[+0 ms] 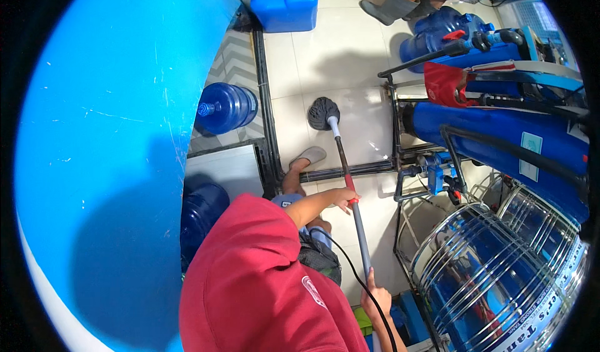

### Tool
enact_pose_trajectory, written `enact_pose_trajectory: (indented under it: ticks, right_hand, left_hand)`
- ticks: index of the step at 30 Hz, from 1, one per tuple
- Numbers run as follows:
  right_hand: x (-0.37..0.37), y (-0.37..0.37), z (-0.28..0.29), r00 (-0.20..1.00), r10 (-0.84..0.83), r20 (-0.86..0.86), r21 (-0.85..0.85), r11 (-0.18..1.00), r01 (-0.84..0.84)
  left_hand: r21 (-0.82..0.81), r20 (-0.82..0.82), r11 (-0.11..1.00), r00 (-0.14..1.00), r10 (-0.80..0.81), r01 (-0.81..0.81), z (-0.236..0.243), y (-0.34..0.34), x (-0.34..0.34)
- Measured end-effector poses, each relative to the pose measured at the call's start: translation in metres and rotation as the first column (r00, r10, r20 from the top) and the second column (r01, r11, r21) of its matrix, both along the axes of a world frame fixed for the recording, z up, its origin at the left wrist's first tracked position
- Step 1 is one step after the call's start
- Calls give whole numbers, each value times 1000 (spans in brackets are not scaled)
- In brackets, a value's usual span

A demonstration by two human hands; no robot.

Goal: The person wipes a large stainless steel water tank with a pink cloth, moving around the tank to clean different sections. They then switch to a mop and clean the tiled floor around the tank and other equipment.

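Observation:
A mop (360, 236) with a long grey handle slants across the tiled floor in front of me. Its dark string head (322, 112) rests on the pale tiles beyond my foot. At the red collar partway along the handle, my left hand (342, 198) is closed around the pole. Lower down, near the handle's upper end, my right hand (377, 299) grips it with the thumb lying along the shaft. A thin black cable (360, 281) runs in front of my body and past the right wrist.
A black pipe (350, 172) crosses the floor by my sandal (308, 157). Left are a big blue tank (112, 133) and a water jug (226, 108); a blue jerrycan (285, 5) stands ahead. Blue cylinders (487, 136), pipes and steel tanks (481, 271) line the right. Another person's boots (390, 8) show far right.

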State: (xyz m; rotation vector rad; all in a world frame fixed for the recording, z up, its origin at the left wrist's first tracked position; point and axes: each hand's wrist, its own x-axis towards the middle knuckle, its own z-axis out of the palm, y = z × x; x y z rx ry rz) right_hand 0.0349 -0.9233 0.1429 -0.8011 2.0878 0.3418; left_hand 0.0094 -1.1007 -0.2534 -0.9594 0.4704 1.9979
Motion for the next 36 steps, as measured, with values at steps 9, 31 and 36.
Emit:
enact_pose_trajectory:
  ticks: [9, 31, 36]
  right_hand:
    - [-56, -98, -98, 977, 188, -105, -58, 979, -194]
    - [-17, -75, -99, 822, -393, 412, -503, 655, 564]
    - [3, -35, -38, 0, -814, 581, 221, 158, 962]
  left_hand:
    - [-22, 169, 588, 576, 800, -809, -21, -113, -48]
    - [-877, -298, 351, 201, -933, 329, 13, -147, -11]
    - [-845, -480, 432, -92, -872, 315, 17, -120, -32]
